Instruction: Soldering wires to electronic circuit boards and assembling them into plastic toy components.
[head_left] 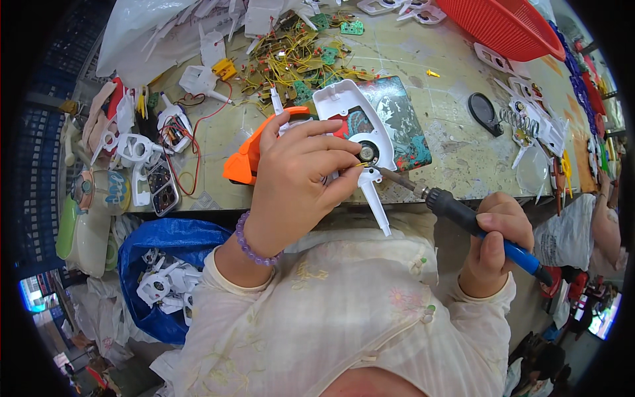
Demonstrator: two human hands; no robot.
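A white plastic toy housing (340,94) lies on a dark, colourfully printed board (411,135). Set into its rounded end is a small round speaker (368,153). My left hand (301,165) reaches over the housing, its thumb and forefinger pinched on a thin yellow wire (362,165) beside the speaker. In my right hand (497,241) is a soldering iron (456,210) with a black and blue handle. Its tip meets the housing's edge close to my left fingertips; exact contact is too small to tell. An orange plastic part (248,159) sits partly behind my left hand.
Wired green circuit boards (297,56) are heaped at the back. White shells and red wires (196,145) lie left, near a phone-like piece (163,188). A red basket (506,30), a black round lid (484,112) and a spring (519,122) are right. A blue bag (142,241) holds white parts.
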